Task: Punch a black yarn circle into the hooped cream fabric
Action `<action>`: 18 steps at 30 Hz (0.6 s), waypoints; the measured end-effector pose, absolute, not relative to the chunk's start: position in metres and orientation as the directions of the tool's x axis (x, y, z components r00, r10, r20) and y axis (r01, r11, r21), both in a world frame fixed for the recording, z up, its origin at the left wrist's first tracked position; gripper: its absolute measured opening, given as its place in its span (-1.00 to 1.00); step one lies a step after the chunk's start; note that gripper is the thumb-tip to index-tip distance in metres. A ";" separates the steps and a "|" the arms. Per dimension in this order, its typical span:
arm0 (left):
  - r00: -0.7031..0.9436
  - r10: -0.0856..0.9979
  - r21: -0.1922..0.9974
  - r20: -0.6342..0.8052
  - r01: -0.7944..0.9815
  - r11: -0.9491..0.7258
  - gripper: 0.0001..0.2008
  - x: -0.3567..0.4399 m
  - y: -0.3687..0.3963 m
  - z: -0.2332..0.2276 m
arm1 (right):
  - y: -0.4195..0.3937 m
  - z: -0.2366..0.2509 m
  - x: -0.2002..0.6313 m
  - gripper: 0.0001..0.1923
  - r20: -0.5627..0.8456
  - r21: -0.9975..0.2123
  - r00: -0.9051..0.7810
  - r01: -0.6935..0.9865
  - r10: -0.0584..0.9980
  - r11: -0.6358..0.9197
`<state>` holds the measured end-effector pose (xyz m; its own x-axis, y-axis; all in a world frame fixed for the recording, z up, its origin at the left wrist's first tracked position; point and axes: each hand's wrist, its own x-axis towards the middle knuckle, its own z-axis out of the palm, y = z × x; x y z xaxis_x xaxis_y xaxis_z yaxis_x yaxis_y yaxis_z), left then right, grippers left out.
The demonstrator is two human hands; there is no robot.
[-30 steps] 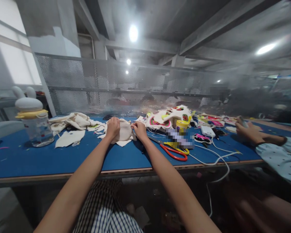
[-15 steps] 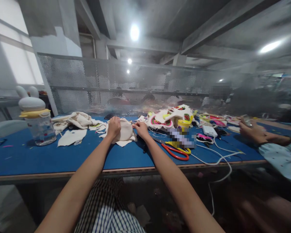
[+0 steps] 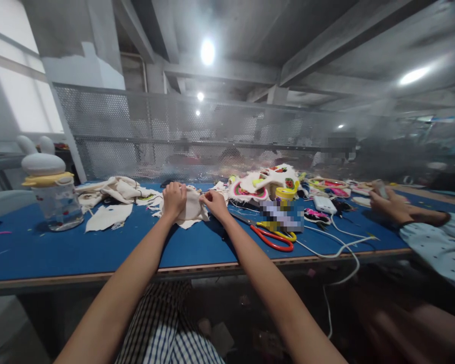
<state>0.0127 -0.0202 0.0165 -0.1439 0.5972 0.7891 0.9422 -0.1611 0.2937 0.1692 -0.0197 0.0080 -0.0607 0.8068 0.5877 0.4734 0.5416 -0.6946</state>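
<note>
A cream cloth (image 3: 194, 208) with ragged lower edges stands tilted up on the blue table, and its middle looks round and taut. My left hand (image 3: 175, 199) is closed over the cloth's left side, fingers wrapped over the top edge. At the cloth's right edge my right hand (image 3: 215, 203) is closed in a pinch; whatever is between those fingertips is too small to make out. Right of my right wrist lie scissors (image 3: 272, 238) with red and yellow handles, their blades pointing toward my arm.
A rabbit-eared water bottle (image 3: 58, 199) stands at left beside cream cloth pieces (image 3: 109, 216). Embroidered pieces (image 3: 250, 184), a yellow tub (image 3: 285, 194) and a white device (image 3: 325, 204) with a trailing cable (image 3: 345, 248) lie rightward. Another person's hands (image 3: 392, 205) hold something at far right.
The view has shifted slightly, so everything sits a little further left. Both my hands stay at the cloth, which tilts slightly differently between them.
</note>
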 end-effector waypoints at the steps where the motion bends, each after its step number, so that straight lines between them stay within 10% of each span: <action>1: -0.143 0.594 0.290 0.792 0.944 -0.159 -0.69 0.013 -0.020 0.017 | -0.021 0.009 0.169 -0.89 0.599 -0.660 -0.070 0.522 0.798 0.541; 18: 0.200 0.738 0.246 0.645 0.860 -0.447 -0.15 0.023 -0.013 -0.006 | -0.030 0.019 0.171 -0.68 0.538 -0.423 -0.079 0.835 0.839 0.350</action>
